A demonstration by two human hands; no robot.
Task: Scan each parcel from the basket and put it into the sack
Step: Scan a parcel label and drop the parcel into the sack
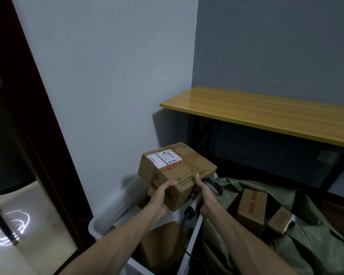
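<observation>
While our left hand [160, 197] is gripping the cardboard parcel [189, 169], our right hand [206, 202] is clutching what seems a barcode scanner [214, 185], the shipping label [164, 158] lying beyond both.

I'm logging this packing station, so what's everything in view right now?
held box: one, brown, above basket
basket: one, white, bottom centre
basket box: one, brown, in basket
sack: one, green, right of basket
tall box: one, brown, in sack
small box: one, brown, in sack
table: one, yellow, upper right
scanner: one, grey-black, right hand
left hand: one, grips held box
right hand: one, grips scanner, thumb on held box
</observation>
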